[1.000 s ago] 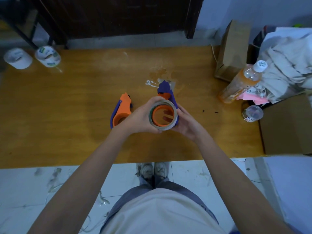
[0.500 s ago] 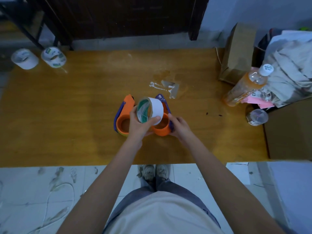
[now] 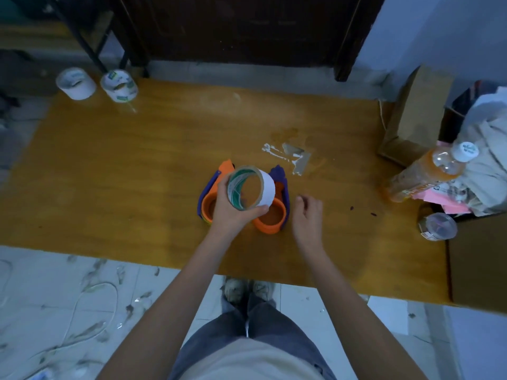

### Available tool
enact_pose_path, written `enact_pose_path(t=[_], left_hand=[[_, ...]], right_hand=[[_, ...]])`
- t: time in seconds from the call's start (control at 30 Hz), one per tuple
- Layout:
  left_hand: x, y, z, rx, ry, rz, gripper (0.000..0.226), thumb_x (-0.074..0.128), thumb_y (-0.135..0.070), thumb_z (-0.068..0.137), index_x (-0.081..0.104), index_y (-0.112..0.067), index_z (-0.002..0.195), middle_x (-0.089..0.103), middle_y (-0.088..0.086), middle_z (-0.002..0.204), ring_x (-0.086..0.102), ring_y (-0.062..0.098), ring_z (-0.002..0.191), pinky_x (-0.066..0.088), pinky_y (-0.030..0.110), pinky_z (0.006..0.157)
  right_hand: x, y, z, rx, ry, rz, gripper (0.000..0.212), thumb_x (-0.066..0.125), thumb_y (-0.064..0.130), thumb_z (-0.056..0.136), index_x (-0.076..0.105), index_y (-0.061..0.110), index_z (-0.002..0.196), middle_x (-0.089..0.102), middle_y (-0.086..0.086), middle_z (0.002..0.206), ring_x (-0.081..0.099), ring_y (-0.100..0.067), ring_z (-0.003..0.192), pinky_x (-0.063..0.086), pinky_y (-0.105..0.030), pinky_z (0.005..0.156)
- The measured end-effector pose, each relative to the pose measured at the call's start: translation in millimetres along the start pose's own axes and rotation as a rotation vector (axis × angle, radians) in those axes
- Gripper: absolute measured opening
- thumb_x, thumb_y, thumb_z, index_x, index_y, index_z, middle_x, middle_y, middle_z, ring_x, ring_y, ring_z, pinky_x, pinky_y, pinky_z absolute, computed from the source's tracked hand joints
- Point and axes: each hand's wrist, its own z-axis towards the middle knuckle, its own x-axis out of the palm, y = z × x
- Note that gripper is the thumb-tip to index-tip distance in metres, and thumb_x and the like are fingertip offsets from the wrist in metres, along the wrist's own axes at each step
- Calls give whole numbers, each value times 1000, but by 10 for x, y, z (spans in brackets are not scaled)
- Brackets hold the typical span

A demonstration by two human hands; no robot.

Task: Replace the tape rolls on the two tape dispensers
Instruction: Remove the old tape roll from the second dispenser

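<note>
Your left hand (image 3: 233,208) is holding a tape roll (image 3: 251,188) up in the air, with your fingers wrapped around the outside of it. The roll looks almost used up, with a wide hole and a thin white ring. Your right hand (image 3: 307,212) is loose and holds nothing. It hangs just right of the two tape dispensers.

The left tape dispenser (image 3: 209,200) and the right tape dispenser (image 3: 274,212) lie side by side in the middle of the table (image 3: 109,174). Both are orange and purple. The round hub of the right one looks bare. Your hand hides much of the left one, so you cannot tell if it has tape on it.

Two new rolls, a plain white roll (image 3: 76,83) and a white roll with green print (image 3: 118,85), sit far away at the far left corner of the table.

Here is what could go wrong. You might mix up the old roll with a new one if you set it down near them. Put it well apart. The new rolls sit right at the table edge, so a quick grab could knock one onto the floor. The dispensers may have a sharp cutting edge at the far end, so mind your fingers there. A drink bottle (image 3: 428,171) lies on its side on the right, and a swinging elbow could make it roll.
</note>
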Motion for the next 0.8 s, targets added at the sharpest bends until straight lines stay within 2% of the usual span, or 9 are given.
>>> enact_pose_path(t=[0.1,0.2,0.27,0.37,0.4,0.47,0.53,0.63,0.8], left_hand=[[-232,21,31,92,-59,26,98,85,-1,59,27,-9,137,43,-3,126,45,15,121,44,26,97],[-461,57,41,110,-85,64,103,86,-4,56,25,-10,139,45,1,130,46,17,123,43,41,104],[-607,39,46,103,-100,69,105,86,-7,57,22,-12,140,45,-1,129,47,15,122,42,43,105],[-861,30,47,86,-96,72,111,84,-12,61,12,-17,146,39,-6,130,43,11,122,40,38,107],[-958,43,53,68,-91,73,112,84,-13,64,8,-18,147,37,-5,136,41,12,125,40,37,107],[-1183,61,61,-6,-77,42,108,79,-19,72,4,-22,149,33,-2,144,42,13,127,43,31,101],[-1446,91,97,-102,-44,-111,87,67,-21,84,10,-21,149,40,1,142,49,16,122,48,29,93],[-1880,225,207,-130,9,-279,50,49,-15,95,34,-15,143,57,9,123,57,27,116,55,37,90],[-2615,418,433,-197,-56,-315,47,54,-12,92,43,-10,137,60,19,121,60,35,111,55,44,89]], right_hand=[[25,357,-61,-200,75,130,31,40,22,98,53,12,124,49,0,116,50,2,97,39,-5,81],[276,629,-79,-292,315,155,36,46,23,96,51,11,129,51,1,118,52,2,99,42,-2,80],[457,784,-116,-341,375,157,35,52,19,94,53,7,126,55,-8,119,57,-11,101,46,-7,82],[708,919,-141,-321,410,177,33,57,15,91,57,7,122,55,-14,121,61,-22,104,54,-39,91],[770,970,-152,-301,426,170,33,57,17,91,57,8,122,56,-13,123,60,-22,106,53,-44,92],[923,1029,-155,-279,445,151,33,55,19,91,57,9,123,58,-12,124,60,-24,109,52,-47,93],[1090,1090,-177,-253,433,164,33,54,21,92,58,9,122,62,-11,118,61,-27,108,54,-49,91],[1404,1214,-267,-188,425,231,32,53,18,93,57,3,121,65,-11,110,66,-24,99,59,-35,82],[2112,1484,-509,-127,415,276,29,53,11,92,57,-2,118,64,4,88,66,-1,71,59,-17,65]])
